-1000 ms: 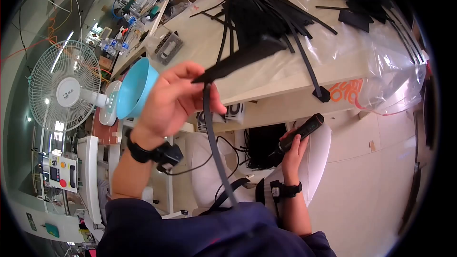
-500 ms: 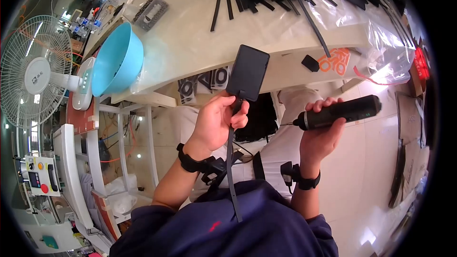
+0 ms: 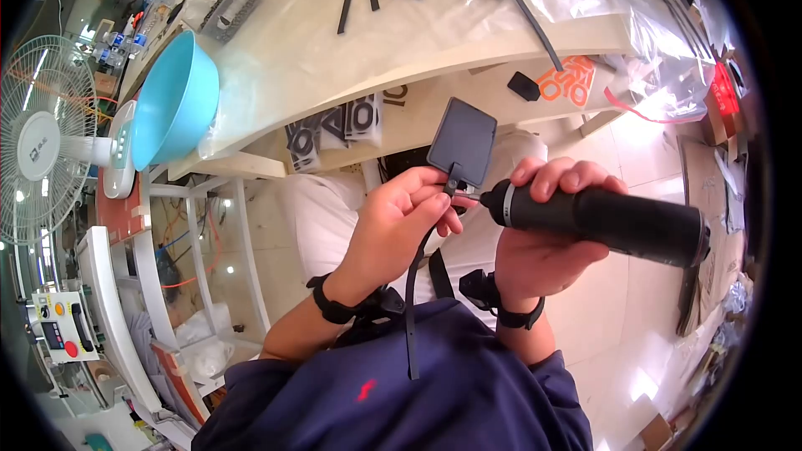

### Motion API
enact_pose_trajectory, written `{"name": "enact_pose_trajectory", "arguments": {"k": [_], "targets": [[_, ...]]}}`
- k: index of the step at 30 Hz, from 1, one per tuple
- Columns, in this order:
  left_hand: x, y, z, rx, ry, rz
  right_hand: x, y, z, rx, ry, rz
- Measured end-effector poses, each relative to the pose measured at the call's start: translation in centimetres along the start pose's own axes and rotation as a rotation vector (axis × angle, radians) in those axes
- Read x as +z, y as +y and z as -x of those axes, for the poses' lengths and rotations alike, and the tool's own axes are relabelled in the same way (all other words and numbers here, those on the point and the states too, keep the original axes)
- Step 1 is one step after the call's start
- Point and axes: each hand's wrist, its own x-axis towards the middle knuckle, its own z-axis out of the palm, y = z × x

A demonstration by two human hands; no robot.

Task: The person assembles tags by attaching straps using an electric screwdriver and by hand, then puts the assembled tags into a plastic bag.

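Head view: the right hand (image 3: pixel 547 263), clenched around a black cylindrical driver (image 3: pixel 635 225), has brought its thin metal bit (image 3: pixel 469 197) beside the left hand (image 3: pixel 393 221), whose fingers (image 3: pixel 433 208) pinch a black strap (image 3: pixel 411 309), black rectangular tag (image 3: pixel 464 140) just beyond; I judge them aligned, contact unclear

Workbench (image 3: pixel 334 46), powered screwdriver (image 3: pixel 601 219) and control box (image 3: pixel 63 327) show a workshop
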Motion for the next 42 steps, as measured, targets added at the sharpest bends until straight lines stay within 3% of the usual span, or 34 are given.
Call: {"name": "enact_pose_trajectory", "arguments": {"k": [19,23,42], "targets": [[0.9,-2.1,0.2,0.123,0.179,-0.300,-0.5,1.2,0.7,-0.100,-0.057,0.136],[0.5,-1.7,0.3,0.151,0.249,-0.525,-0.2,2.4,1.3,-0.137,-0.119,0.133],[-2.3,-3.6,0.8,-0.048,0.278,-0.361,-0.7,4.8,4.3,0.076,-0.195,0.110]]}}
